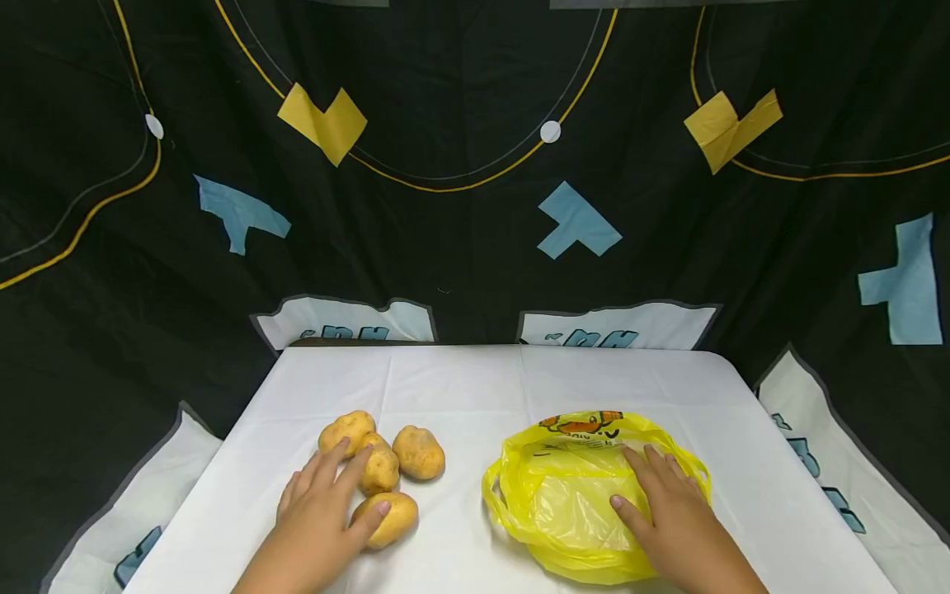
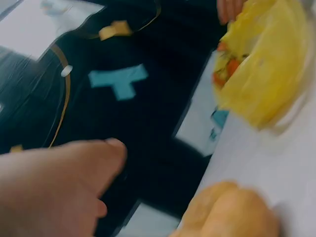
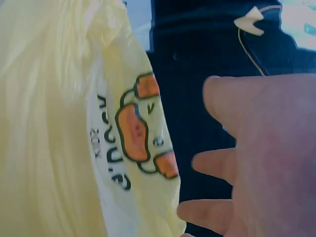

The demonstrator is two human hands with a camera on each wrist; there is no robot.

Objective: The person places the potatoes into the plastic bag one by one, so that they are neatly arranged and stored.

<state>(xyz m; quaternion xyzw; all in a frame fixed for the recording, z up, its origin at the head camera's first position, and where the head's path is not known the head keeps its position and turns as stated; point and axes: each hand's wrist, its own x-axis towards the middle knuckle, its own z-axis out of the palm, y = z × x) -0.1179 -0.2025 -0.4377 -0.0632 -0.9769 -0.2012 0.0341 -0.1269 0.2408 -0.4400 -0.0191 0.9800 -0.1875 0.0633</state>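
Observation:
Several potatoes [image 1: 419, 453] lie in a loose group on the left half of the table. My left hand [image 1: 315, 520] is spread over their near-left side, its fingertips overlapping the middle potato [image 1: 380, 467] and its thumb over the nearest potato [image 1: 391, 520]. A yellow plastic bag [image 1: 582, 507] lies on the right half, its mouth spread wide and an orange cartoon print on its far side. Over the bag's right side is my right hand [image 1: 679, 528], fingers extended and apart. In the right wrist view, the printed bag wall [image 3: 133, 133] stands beside those fingers.
A white cloth covers the table [image 1: 460, 388], which has rounded far corners. Behind it hangs a black curtain [image 1: 460, 247] with yellow curved lines, blue and gold patches, and white printed pieces along its lower part.

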